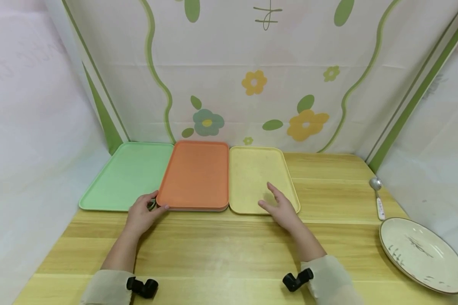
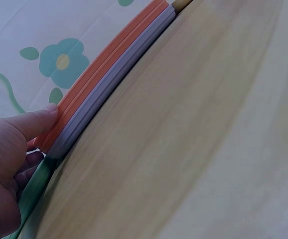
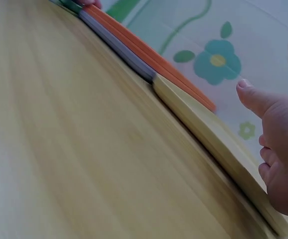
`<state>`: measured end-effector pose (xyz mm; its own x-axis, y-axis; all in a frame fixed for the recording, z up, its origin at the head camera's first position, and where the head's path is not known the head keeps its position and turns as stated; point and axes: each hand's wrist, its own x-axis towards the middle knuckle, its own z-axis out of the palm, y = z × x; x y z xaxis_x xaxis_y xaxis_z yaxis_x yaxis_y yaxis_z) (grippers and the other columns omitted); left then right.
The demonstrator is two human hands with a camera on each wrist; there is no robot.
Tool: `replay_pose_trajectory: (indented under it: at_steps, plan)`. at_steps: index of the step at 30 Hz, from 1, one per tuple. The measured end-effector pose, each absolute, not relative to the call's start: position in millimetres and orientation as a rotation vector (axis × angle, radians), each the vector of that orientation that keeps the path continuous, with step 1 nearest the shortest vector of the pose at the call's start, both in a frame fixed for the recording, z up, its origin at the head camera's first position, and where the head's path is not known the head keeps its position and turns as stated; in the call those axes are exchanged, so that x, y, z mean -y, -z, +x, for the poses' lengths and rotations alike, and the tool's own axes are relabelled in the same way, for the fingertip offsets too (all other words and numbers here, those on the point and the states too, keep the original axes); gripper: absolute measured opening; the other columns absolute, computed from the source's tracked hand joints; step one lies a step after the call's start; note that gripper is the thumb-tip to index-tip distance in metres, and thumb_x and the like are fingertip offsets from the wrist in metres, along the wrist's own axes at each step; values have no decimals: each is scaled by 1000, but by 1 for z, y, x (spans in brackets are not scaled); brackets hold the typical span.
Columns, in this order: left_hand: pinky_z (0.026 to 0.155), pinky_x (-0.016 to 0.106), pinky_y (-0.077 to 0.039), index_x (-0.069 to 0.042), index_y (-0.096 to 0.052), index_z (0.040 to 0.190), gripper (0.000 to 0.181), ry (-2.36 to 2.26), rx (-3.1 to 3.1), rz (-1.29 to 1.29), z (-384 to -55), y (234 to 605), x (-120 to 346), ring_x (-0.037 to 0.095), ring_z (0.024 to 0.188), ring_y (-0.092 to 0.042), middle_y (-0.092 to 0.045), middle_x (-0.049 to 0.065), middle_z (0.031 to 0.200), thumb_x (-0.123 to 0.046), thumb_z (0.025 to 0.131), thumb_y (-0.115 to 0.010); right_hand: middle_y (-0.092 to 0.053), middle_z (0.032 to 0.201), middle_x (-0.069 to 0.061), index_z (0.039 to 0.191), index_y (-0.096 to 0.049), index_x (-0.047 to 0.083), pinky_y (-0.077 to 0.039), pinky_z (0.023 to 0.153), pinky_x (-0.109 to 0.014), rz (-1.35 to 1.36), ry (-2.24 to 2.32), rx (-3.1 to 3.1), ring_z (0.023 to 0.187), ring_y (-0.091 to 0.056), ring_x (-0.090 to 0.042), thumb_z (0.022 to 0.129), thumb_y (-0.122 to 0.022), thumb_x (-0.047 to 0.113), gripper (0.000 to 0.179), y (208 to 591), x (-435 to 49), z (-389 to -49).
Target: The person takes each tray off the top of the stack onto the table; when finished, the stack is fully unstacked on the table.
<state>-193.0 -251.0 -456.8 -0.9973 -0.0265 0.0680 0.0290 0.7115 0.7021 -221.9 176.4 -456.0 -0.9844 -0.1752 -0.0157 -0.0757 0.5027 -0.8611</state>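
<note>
An orange tray [image 1: 198,176] lies on top of a stack, with lilac-grey trays [image 2: 115,72] under it. My left hand [image 1: 141,214] holds the stack's near left corner. Its thumb rests on the orange edge, and the other fingers bend in at the left side, partly hidden. A green tray [image 1: 131,176] lies to the left, its near right corner beneath this hand. On the right is a yellow tray [image 1: 255,173], its edge right beside the stack. Over its near right part hovers my right hand [image 1: 284,212], thumb and fingers spread, holding nothing.
A spoon [image 1: 378,197] with a patterned handle lies at the table's right edge. Nearer stands a cream plate [image 1: 423,254] with a dark rim. Flowered cloth [image 1: 229,51] hangs behind the wooden table [image 1: 213,258], and white cloth borders both sides.
</note>
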Motion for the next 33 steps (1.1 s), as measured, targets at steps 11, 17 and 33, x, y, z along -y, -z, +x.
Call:
replay_pose_trajectory:
  at_steps: [11, 17, 33]
  plan:
    - [100, 60, -44, 2, -40, 147, 75, 1176, 2822, -7, -193, 457, 250, 47, 123, -50, -46, 29, 141, -38, 91, -69, -29, 160, -11, 155, -30, 16, -22, 121, -54, -283, 1474, -2628, 148, -25, -35, 90, -71, 35, 79, 457, -124, -227]
    - [100, 59, -44, 2, -39, 147, 76, 1177, 2826, 0, -193, 457, 250, 47, 124, -50, -46, 29, 142, -38, 91, -69, -32, 159, -10, 155, -31, 18, -29, 118, -53, -353, 1352, -2670, 145, -33, -34, 88, -72, 42, 82, 458, -101, -227]
    - [100, 60, -44, 2, -39, 148, 76, 1183, 2835, 1, -192, 456, 250, 47, 125, -49, -45, 29, 143, -40, 92, -68, -39, 155, -15, 151, -37, 7, -31, 118, -50, -440, 1042, -2805, 144, -35, -35, 85, -71, 51, 86, 456, -76, -231]
